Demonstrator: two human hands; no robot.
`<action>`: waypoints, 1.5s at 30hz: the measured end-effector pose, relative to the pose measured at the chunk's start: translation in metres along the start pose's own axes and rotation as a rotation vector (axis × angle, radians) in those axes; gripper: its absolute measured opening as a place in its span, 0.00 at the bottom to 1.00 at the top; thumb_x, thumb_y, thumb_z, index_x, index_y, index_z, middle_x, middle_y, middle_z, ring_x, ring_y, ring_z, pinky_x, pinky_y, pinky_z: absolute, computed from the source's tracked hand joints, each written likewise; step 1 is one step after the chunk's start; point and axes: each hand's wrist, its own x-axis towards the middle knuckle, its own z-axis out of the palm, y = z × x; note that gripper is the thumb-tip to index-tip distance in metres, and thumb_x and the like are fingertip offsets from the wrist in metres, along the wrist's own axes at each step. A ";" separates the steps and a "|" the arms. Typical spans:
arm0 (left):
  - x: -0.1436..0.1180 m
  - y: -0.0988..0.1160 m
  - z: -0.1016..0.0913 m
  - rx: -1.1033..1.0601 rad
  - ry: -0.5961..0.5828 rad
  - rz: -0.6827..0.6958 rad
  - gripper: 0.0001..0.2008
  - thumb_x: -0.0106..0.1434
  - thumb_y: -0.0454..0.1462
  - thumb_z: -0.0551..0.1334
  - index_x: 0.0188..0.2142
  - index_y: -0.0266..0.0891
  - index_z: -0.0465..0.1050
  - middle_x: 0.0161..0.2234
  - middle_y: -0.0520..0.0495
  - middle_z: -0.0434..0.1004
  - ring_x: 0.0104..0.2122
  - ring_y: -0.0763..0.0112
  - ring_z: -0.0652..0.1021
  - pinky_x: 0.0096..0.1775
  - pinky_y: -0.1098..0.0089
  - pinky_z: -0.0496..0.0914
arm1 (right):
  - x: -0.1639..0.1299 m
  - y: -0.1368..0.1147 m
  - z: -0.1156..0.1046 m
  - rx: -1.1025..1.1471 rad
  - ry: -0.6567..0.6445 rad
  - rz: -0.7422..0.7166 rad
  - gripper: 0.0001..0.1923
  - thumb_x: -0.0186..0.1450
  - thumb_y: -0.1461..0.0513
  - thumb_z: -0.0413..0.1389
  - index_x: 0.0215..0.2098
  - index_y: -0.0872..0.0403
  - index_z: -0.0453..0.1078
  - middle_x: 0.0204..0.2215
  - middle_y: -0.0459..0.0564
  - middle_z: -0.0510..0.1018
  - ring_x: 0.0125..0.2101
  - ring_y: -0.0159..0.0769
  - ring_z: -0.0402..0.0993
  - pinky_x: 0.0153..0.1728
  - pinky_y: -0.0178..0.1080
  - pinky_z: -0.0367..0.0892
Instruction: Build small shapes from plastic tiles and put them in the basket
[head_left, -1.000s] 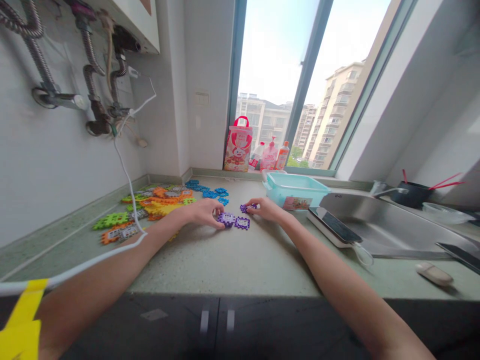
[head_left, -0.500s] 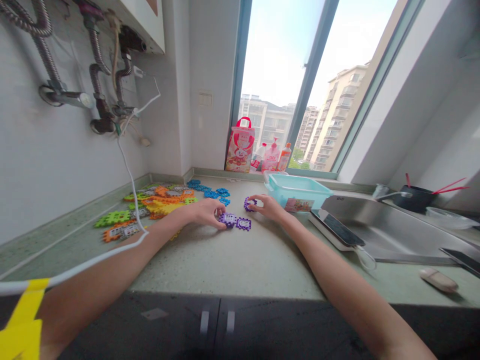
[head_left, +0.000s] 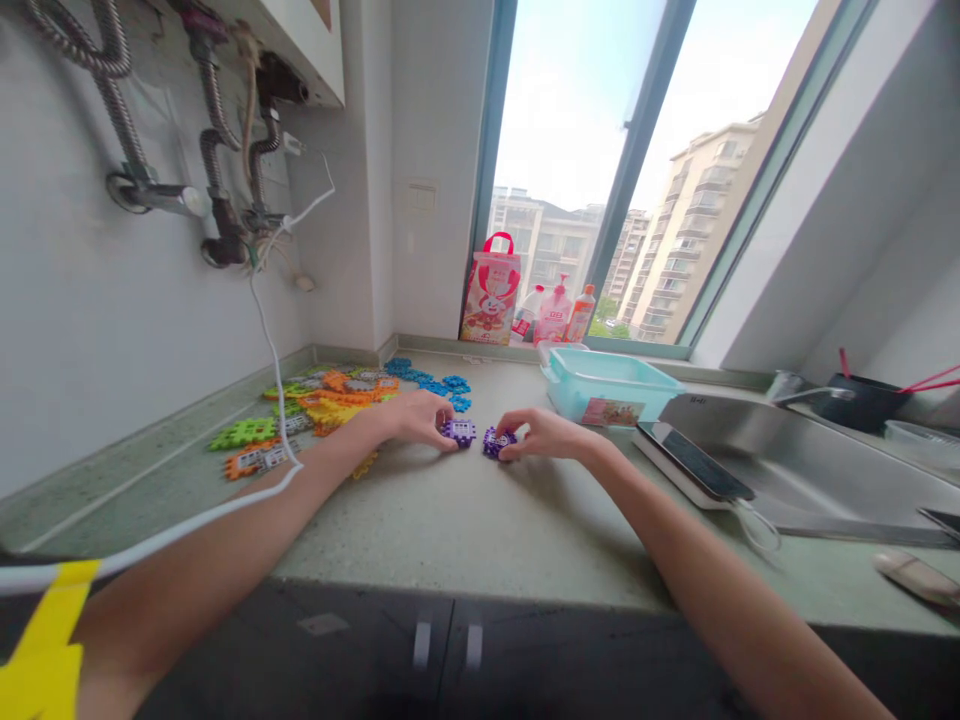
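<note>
loose tiles: a heap of green, orange and yellow interlocking tiles (head_left: 300, 415) lies by the counter's left wall edge, with blue tiles (head_left: 439, 384) toward the back corner under the window
cable: a white cable (head_left: 274, 370) hangs from the wall pipes and trails over the heap toward the front left corner
left hand: the left hand (head_left: 409, 417) lies mid-counter, fingertips closed on the left purple tile (head_left: 459, 431), pinning it flat to the counter (head_left: 465, 520)
right hand: the right hand (head_left: 541, 435) pinches the right purple tile (head_left: 496, 441), lifted a little at an angle just beside the other one
step in hand: judged from the grips, two purple pieces are being brought edge to edge; whether the teeth already mesh is too small to tell
next move calls for: lining up notches with tabs, then pressing down while the left piece is kept from sliding
right side: a teal tub (head_left: 604, 385) near the back edge, then a phone (head_left: 694, 460) at the rim of the sink (head_left: 825, 480)
</note>
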 end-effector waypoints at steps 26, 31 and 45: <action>0.005 0.002 0.016 -0.222 -0.003 0.061 0.19 0.53 0.49 0.72 0.38 0.38 0.79 0.29 0.52 0.76 0.29 0.69 0.74 0.30 0.71 0.62 | 0.011 -0.021 0.039 0.059 0.078 -0.141 0.19 0.62 0.55 0.68 0.49 0.49 0.76 0.41 0.47 0.84 0.39 0.39 0.78 0.43 0.39 0.71; 0.001 -0.005 0.010 -0.230 -0.049 0.085 0.28 0.50 0.56 0.75 0.42 0.40 0.80 0.31 0.52 0.77 0.30 0.69 0.75 0.31 0.72 0.64 | 0.012 -0.020 0.047 -0.054 0.158 -0.162 0.18 0.60 0.60 0.67 0.49 0.50 0.75 0.40 0.46 0.83 0.37 0.38 0.77 0.40 0.37 0.68; 0.001 -0.017 0.006 -0.226 -0.081 0.024 0.39 0.47 0.61 0.75 0.54 0.45 0.79 0.35 0.51 0.75 0.34 0.66 0.76 0.35 0.72 0.65 | -0.016 0.019 -0.065 -0.534 0.894 -0.194 0.14 0.66 0.60 0.60 0.51 0.49 0.73 0.50 0.56 0.81 0.52 0.48 0.76 0.57 0.49 0.69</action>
